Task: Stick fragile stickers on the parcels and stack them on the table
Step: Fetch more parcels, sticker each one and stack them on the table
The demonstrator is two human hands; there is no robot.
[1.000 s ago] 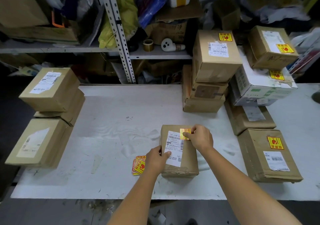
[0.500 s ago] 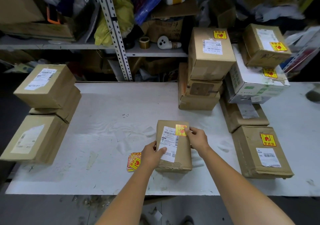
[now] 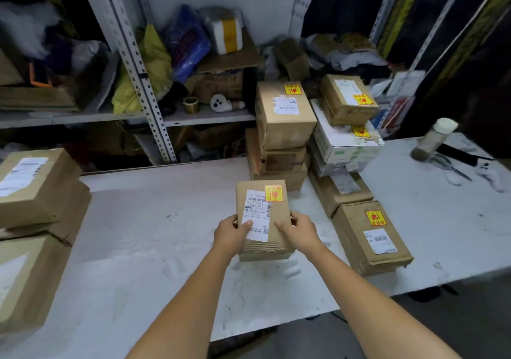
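The brown cardboard parcel (image 3: pixel 276 220) is just in front of the person, above the middle of the white bench (image 3: pixel 138 234), and is held at its near end by both hands; whether its underside touches the bench cannot be told. A yellow-and-red fragile sticker (image 3: pixel 273 193) lies flat on its top face at the far right corner, just beside the white shipping label (image 3: pixel 255 212). The left hand (image 3: pixel 231 234) grips the parcel's left edge with its thumb pressed on the label, and the right hand (image 3: pixel 301 233) grips the right edge, its fingers (image 3: pixel 295 217) curled over the side and its thumb on top. Just to the right, a flat stickered parcel (image 3: pixel 370 245) lies on the bench. Beyond it stands a stack of stickered boxes (image 3: pixel 284 118), among them a white carton (image 3: pixel 345 145) with a smaller brown box (image 3: pixel 345 109) on top. At the bench's left edge is a pile of brown boxes (image 3: pixel 36 187) with only shipping labels. Far right on the bench are a capped bottle (image 3: pixel 434 140) and scissors (image 3: pixel 450 166). A cluttered metal shelf (image 3: pixel 193 115) runs behind.
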